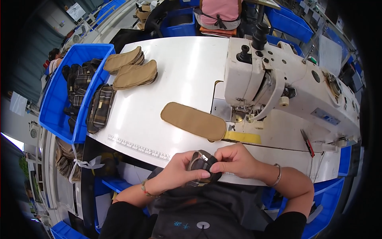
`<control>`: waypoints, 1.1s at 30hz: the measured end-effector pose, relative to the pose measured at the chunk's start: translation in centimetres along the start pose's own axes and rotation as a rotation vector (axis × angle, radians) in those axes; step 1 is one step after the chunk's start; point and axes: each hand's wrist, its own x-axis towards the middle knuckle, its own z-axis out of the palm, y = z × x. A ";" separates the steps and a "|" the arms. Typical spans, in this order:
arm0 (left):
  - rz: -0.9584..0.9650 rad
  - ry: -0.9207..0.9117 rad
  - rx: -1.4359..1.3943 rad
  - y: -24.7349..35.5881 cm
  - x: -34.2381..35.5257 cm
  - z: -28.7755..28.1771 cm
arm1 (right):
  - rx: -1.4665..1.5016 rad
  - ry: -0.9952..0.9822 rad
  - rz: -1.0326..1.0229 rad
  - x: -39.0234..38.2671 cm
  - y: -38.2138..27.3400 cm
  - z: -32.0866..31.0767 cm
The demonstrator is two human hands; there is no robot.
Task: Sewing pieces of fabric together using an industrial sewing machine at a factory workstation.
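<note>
Above the near edge of the table, my left hand (177, 170) and my right hand (236, 161) hold a small dark plaid fabric piece (196, 162) between them. The left thumb presses on its face, and the right fingers pinch its right edge. A small light tag shows near its top. Just beyond lies a long tan fabric piece with rounded ends (193, 121), flat on the white table (187, 71). Its right end touches a yellow strip (243, 137) in front of the sewing machine (254, 71), whose needle area stands to the right.
At the left, a blue bin (51, 101) holds several plaid pieces, and another plaid piece (101, 107) leans against its side. Stacks of tan sole-shaped pieces (135, 75) lie nearby. Small red-handled snips (307, 143) rest at the right. A person in pink (220, 12) sits beyond the table.
</note>
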 end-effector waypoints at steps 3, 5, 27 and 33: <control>-0.071 -0.023 -0.099 -0.3 -0.3 0.4 | -0.006 -0.073 -0.015 -0.1 -0.2 -0.1; -0.070 -0.059 -0.323 -0.8 -0.2 0.7 | 0.035 -0.090 -0.003 -0.1 -0.3 -0.2; 0.144 0.003 -0.213 -1.0 -0.2 -0.2 | 0.108 -0.220 -0.031 0.3 0.0 -0.3; 0.104 0.171 -0.254 -2.1 -1.4 1.0 | -0.122 -0.242 0.003 0.2 -0.2 -0.2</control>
